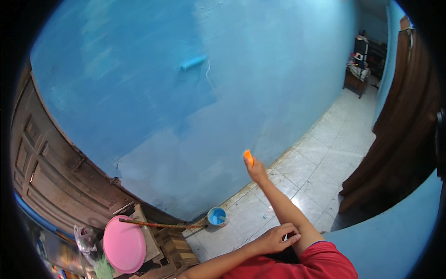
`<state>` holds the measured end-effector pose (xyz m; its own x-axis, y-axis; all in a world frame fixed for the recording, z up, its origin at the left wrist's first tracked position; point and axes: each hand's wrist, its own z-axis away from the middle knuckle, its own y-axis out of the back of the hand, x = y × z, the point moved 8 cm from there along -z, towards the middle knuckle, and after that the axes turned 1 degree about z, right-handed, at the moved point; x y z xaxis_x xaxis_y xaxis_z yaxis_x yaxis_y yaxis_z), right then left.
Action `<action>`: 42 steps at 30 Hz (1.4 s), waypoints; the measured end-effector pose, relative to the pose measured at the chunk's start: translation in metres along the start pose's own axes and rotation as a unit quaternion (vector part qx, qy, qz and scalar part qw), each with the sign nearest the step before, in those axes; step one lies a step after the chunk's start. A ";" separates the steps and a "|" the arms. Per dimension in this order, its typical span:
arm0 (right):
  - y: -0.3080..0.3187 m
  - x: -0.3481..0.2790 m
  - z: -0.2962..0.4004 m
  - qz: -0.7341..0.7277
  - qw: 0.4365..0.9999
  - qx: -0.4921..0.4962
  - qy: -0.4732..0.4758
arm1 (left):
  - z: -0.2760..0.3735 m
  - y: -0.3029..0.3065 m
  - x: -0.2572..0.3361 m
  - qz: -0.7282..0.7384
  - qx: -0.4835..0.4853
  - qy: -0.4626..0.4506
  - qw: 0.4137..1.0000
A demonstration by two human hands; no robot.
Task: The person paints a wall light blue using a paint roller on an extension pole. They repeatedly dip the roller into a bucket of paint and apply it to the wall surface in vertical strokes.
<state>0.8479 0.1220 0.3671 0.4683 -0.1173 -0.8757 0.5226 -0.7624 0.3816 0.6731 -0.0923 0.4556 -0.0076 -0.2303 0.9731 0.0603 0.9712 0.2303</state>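
My right hand is closed around the orange handle of a paint roller, with the arm stretched out towards the wall. The roller's blue-coated sleeve is up against the blue wall, and its thin wire frame runs down from the sleeve's right end, partly lost against the paint. Darker blue paint covers the wall's upper left; paler blue shows below and to the right. My left hand is bent at my right elbow, fingers curled and a little apart, holding nothing that I can see.
A small bucket of blue paint stands on the tiled floor by the wall's foot. Left of it, a stick lies across a pink plastic lid or basin. Wooden doors border the left; a brown curtain or door hangs right.
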 end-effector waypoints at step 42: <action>-0.164 0.117 0.243 0.325 0.839 -0.421 -0.114 | 0.589 -0.059 -0.445 0.126 0.406 0.567 0.705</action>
<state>0.6438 0.0787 0.1302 0.7505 -0.5265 -0.3995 0.5738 0.2189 0.7892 0.0853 -0.0118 0.0127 0.7323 0.5035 0.4585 -0.6785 0.5975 0.4274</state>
